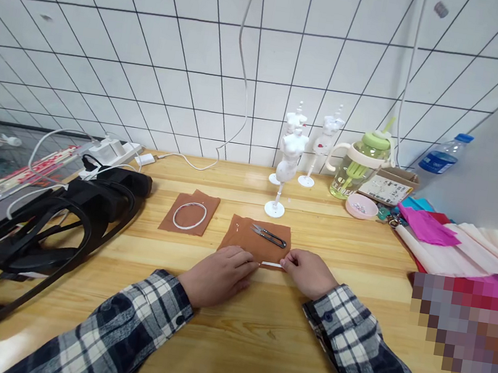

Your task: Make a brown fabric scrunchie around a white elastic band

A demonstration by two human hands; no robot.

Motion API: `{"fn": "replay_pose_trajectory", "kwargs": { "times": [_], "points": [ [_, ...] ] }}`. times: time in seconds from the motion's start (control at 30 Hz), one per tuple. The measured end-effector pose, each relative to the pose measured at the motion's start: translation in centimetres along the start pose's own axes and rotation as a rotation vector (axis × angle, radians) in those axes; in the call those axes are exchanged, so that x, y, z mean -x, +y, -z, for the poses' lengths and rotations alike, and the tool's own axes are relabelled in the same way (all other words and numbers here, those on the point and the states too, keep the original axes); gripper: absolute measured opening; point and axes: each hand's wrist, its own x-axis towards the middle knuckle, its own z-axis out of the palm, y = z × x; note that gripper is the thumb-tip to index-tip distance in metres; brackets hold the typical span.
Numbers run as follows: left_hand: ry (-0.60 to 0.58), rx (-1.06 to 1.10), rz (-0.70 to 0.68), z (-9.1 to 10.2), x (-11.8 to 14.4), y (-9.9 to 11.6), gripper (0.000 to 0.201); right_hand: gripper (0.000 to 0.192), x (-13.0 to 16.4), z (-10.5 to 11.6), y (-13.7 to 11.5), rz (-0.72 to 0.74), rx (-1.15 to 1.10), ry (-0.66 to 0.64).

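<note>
Wooden table, brown fabric touching both hands

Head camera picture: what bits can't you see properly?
- Near edge of the brown cloth: under the left hand and right hand.
- Pile of fabrics: its near end is pixelated at the right.
- Pink bowl: contents too small.
- Black frame: cut off at the left edge.

Both hands low, fingers curled

Bright, even light, soft shadows, glare on the wooden table, wide-angle bending at edges.
</note>
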Motion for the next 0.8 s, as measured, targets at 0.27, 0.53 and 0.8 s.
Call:
{"fn": "replay_pose_trajectory", "kwargs": {
  "times": [0.27,0.53,0.8],
  "points": [
    [0.028,0.034,-0.017,-0.2,-0.1,0.0,0.057,0.02,0.1,-0.2,-0.5,-0.012,0.063,0.029],
    [0.048,0.012,-0.005,-0.4,0.0,0.2,0.051,0.019,0.3,-0.2,-1.0,-0.046,0.115,0.049],
    [0.062,-0.024,0.025,-0.3,-0.2,0.5,0.046,0.017,0.5,-0.2,-1.5,-0.046,0.194,0.069]
  ]
}}
